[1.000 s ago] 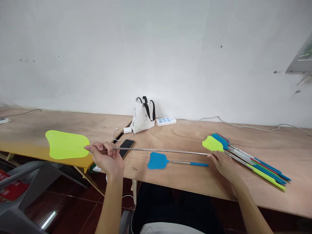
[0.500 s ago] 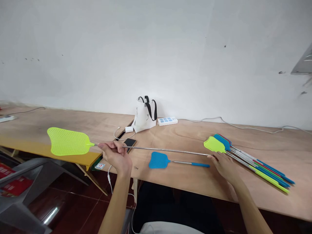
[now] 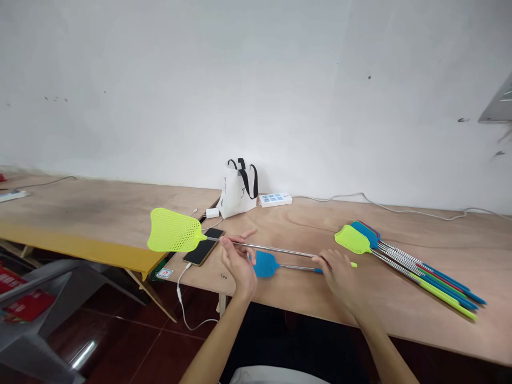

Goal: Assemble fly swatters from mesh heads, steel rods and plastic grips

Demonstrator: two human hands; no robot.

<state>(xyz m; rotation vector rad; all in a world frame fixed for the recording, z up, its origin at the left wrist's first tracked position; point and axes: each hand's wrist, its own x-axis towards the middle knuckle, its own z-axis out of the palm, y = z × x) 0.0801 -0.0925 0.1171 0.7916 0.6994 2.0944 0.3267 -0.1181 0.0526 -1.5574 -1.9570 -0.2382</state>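
Observation:
A yellow-green fly swatter [image 3: 176,230] is held level above the table, its perforated head to the left. My left hand [image 3: 240,261] pinches the metal rod near the head between thumb and fingers, with some fingers extended. Wrapped over the handle end is my right hand [image 3: 338,274], and the handle's yellow-green tip pokes out past it. Under the rod lies a blue fly swatter [image 3: 265,264], its handle partly hidden by my right hand. On the right rests a pile of fly swatters [image 3: 354,240] with yellow-green, blue and red parts.
A phone [image 3: 204,248] with a white cable lies left of my left hand. Behind stand a white bag [image 3: 237,189] with black handles and a power strip [image 3: 275,199]. The wooden table's front edge runs below my hands; a grey chair [image 3: 60,314] is at lower left.
The held swatter's head has moved right, and my right hand has shifted left. My hands are closer together and the visible rod is shorter. The phone is now more exposed.

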